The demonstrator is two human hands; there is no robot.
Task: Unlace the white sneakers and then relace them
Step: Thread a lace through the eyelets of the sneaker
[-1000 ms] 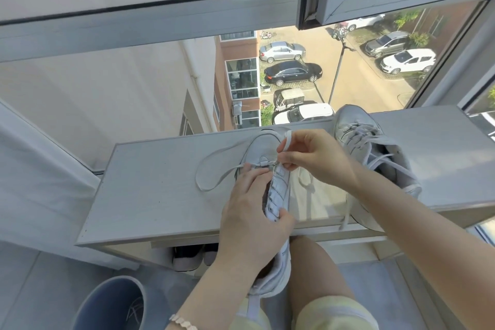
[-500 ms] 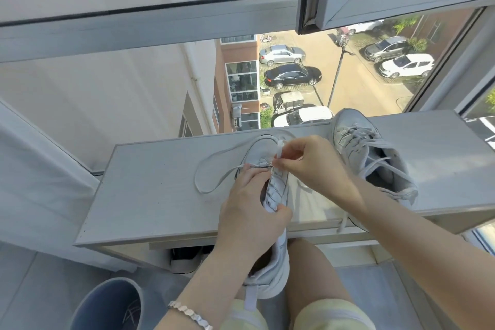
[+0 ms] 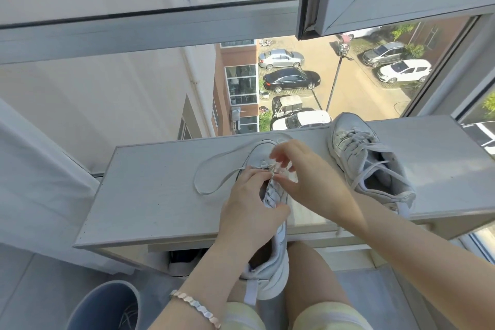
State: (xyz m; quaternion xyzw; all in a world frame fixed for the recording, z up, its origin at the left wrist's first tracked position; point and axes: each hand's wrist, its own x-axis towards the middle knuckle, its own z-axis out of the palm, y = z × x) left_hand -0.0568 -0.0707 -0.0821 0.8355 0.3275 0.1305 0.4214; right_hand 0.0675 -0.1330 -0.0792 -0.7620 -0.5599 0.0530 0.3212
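Seated at a pale desk [image 3: 150, 195] under an open window, with bare knees below its front edge.

Gripping the near white sneaker [image 3: 270, 273] with the left hand [image 3: 249, 211]. Forearm rising from the lower left, wrist straight, palm laid over the shoe's throat. Fingers [image 3: 254, 177] curled down onto the eyelet rows, thumb pressed along the shoe's right flank. Holding that sneaker with its toe pointing away, resting on the desk near the far edge, and its heel hanging off the front edge above the lap.

Reaching in from the right with the right hand [image 3: 308, 179], forearm slanting across the desk's front edge and wrist bent toward the toe. Pinching the end of the lace [image 3: 226, 181] between thumb and forefinger just past the left fingertips, at the eyelets nearest the toe (too blurred to place the tip in or out of a hole). Remaining right fingers lifted and spread above the pinch.

Rest of the lace lying in one flat loop on the desk, left of the toe.

Second sneaker [image 3: 356, 158] on the desk to the right, laced, toe toward the window, near the right hand but not touching it.

Pale link bracelet [image 3: 195, 305] round the left wrist. Blue bin [image 3: 107, 305] on the floor at lower left. Dark shoe [image 3: 182, 262] tucked under the desk.
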